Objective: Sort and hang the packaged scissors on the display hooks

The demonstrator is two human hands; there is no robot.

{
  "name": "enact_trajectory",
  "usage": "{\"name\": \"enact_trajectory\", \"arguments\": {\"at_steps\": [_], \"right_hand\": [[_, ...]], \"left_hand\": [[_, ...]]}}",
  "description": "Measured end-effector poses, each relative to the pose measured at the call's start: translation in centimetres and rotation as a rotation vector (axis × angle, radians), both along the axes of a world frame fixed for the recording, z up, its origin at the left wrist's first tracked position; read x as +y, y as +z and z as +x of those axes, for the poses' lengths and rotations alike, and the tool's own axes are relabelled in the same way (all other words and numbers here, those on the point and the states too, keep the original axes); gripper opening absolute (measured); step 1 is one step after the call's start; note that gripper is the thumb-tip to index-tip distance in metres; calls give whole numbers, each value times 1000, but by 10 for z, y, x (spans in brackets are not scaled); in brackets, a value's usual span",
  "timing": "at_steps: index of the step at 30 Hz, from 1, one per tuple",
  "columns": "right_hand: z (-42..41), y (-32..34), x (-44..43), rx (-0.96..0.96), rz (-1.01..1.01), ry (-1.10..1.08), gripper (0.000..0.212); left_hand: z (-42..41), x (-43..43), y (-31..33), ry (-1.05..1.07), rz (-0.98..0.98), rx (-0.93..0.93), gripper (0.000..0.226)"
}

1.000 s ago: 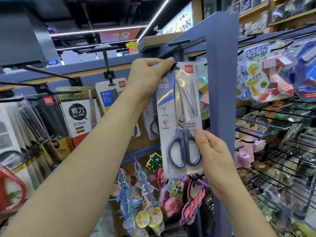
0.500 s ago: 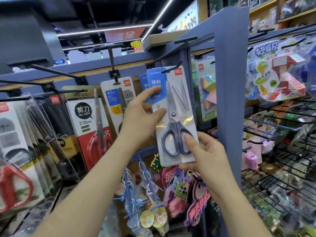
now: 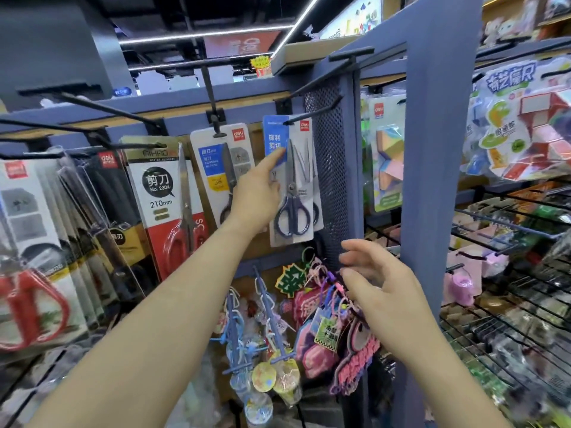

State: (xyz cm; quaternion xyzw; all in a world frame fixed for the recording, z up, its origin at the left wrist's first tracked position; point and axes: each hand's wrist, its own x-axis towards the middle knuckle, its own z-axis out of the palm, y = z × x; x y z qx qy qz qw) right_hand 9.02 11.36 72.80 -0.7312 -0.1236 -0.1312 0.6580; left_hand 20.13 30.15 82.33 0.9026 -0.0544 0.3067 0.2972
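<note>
**A:** Where is the scissors pack (image 3: 292, 180)?

**B:** It hangs on the black hook (image 3: 304, 114), just left of the blue post (image 3: 432, 180) and in front of the mesh panel (image 3: 329, 168). Its long axis is vertical, with the blade tips up and the blue handles at the bottom.

**A:** And the hands?

**B:** The left hand (image 3: 258, 196) is at the pack's far edge from the post. Its index finger (image 3: 278, 154) is stretched out and touches the blue part of the card; it pinches nothing. The right hand (image 3: 380, 285) is also left of the post, below the pack's bottom edge and apart from it. Its fingers are spread and relaxed and hold nothing.

**A:** Is the pack properly hung?

**B:** It looks so, since the hook's tip shows at the card's top. The view runs nearly along the hook, so I cannot tell how far back the pack sits. There seems to be a second pack behind it.

**A:** What does the next move turn on?

**B:** The hook slants back and up toward the post, and the pack dangles beneath it. The left hand is nearer and already touching, so I judge that any nudge back or straightening falls to it. The right hand would first have to rise.
</note>
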Motion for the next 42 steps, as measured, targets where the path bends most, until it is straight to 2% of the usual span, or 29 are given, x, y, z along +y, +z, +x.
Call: {"name": "enact_trajectory", "arguments": {"at_steps": [5,10,15,19,22,25,29,33,39,42], "right_hand": [[-7,-3,-16,-16,-48,58,30],[-17,-6,-38,-8,-100,48,29],[-42,-14,-56,43,-175,-24,28],[-76,-40,-72,124,-357,-139,28],[-107,-71,-87,198,-541,-240,28],[-141,-108,-106,365,-686,-305,33],[-189,-173,-140,633,-826,-397,17],[-236,-249,-175,911,-861,-435,24],[-291,-369,-220,1177,-671,-520,31],[-307,-444,-245,1279,-492,-566,33]], "left_hand": [[-16,5,-18,58,-23,-31,55],[-66,-9,-41,6,-88,-105,28],[-121,-27,-86,-228,-193,-71,23],[-150,-42,-135,-432,-150,-51,25],[-162,-55,-177,-591,-35,-7,27],[-174,-70,-230,-727,8,145,32],[-189,-96,-305,-814,19,372,30],[-206,-129,-377,-814,64,626,28],[-228,-192,-491,-787,197,905,27],[-236,-221,-562,-755,273,1045,26]]}}
